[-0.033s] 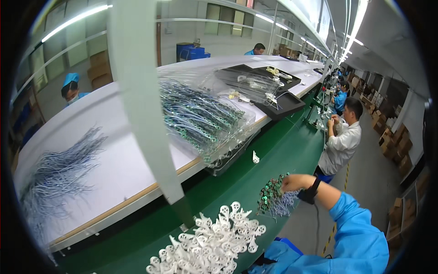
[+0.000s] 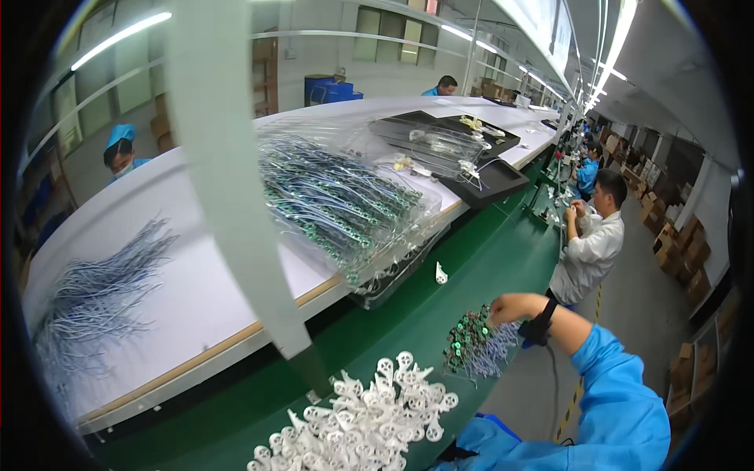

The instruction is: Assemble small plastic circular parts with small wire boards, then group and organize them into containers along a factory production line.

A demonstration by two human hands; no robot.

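My right hand (image 2: pixel 514 309), with a black band (image 2: pixel 539 323) round the wrist, reaches over a pile of small green circuit boards with bluish wires (image 2: pixel 475 345) on the green bench. Its fingers are bent down and drawn together at the pile's upper edge; what they grip, if anything, is too small to make out. Nearer to me lies a heap of white plastic parts (image 2: pixel 361 420), each with a round spoked end and a pointed tail. A single white part (image 2: pixel 441 273) rests alone farther up the bench. My left hand is out of view.
A pale upright post (image 2: pixel 228 157) stands before the white table (image 2: pixel 212 275). On that table are bagged wired boards (image 2: pixel 338 196), loose wires (image 2: pixel 102 290) and black trays (image 2: pixel 479 184). A person in white (image 2: pixel 593 239) works farther along the bench; others sit beyond.
The view has shifted slightly, moving the post a little to the left in the picture. My right hand stays at the wired-board pile.
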